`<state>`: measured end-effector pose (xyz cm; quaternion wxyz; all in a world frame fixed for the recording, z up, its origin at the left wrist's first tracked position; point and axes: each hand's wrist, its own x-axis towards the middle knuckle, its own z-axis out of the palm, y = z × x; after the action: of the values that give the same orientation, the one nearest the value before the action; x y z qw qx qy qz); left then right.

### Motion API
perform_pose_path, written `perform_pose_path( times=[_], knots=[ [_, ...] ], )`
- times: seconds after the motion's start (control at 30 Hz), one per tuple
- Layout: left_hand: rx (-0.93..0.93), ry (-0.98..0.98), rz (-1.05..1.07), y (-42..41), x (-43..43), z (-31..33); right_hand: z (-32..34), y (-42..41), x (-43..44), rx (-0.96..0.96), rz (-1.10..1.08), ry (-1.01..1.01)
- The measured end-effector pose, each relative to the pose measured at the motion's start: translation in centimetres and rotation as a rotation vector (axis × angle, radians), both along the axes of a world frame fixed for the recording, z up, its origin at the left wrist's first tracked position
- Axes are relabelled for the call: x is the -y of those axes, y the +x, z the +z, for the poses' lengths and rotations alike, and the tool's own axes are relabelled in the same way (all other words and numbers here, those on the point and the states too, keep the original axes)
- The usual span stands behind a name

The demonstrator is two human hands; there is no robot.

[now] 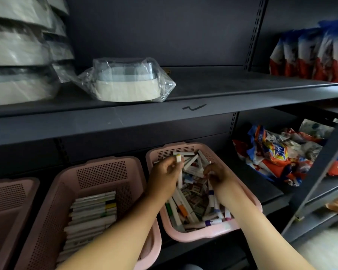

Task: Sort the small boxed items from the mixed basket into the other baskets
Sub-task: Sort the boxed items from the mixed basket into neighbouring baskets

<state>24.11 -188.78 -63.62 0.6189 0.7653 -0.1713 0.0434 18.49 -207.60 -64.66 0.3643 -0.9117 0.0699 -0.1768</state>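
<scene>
On the lower shelf, the mixed basket (203,235) sits at five o'clock and the sorted basket (53,191) at seven. The left hand (164,173) pinches a slim box (178,158) above the mix; the right hand (218,175) digs in, grip unclear. A loose pinch could drop the box back.

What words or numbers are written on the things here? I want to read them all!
Nothing reads clearly.
Lower bags: print and a round orange logo, too blurred.
Upper bags: too blurred.
Boxes in the right basket: labels too small.
White box pinched by the left hand: no readable print.
Shelf edge: a black squiggle, no word.
</scene>
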Motion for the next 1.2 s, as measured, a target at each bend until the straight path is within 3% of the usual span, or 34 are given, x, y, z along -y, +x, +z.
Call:
perform_pose_path(
  times=[0.17, 0.33, 0.47, 0.67, 0.77, 0.87, 1.0, 1.1, 1.2],
  knots=[
    [-0.042, -0.117, -0.019, -0.4, -2.3, 3.3, 1.4, -0.3, -0.5, 0.085, 0.019, 0.126],
    [0.091, 0.044, 0.031, 0.7, -6.8, 4.9, 2.6, 1.4, -4.7, -0.022, -0.032, 0.348],
    [0.09, 0.268, 0.071, 1.3, -11.6, 5.2, 3.8, 2.4, -9.4, 0.057, 0.16, 0.35],
    [0.196, 0.825, 0.037, 2.9, -19.1, 2.3, 3.2, 4.8, -16.3, 0.038, 0.451, 0.268],
    [0.173, 0.9, -0.026, 3.2, -21.0, 1.2, 1.4, 5.3, -18.1, -0.056, 0.484, 0.102],
    [0.077, 0.988, -0.007, 4.9, -22.0, -0.3, 0.6, 5.2, -18.7, -0.075, 0.477, 0.093],
    [-0.138, 0.95, 0.003, 6.9, -21.8, -1.6, 1.0, 4.4, -18.9, -0.068, 0.466, 0.091],
    [-0.188, 0.572, 0.047, 7.2, -21.0, -2.5, 0.7, 4.3, -19.0, -0.056, 0.447, 0.061],
    [-0.113, 0.734, 0.036, 7.8, -21.3, -3.2, 0.2, 4.7, -19.0, -0.059, 0.426, 0.079]
  ],
)
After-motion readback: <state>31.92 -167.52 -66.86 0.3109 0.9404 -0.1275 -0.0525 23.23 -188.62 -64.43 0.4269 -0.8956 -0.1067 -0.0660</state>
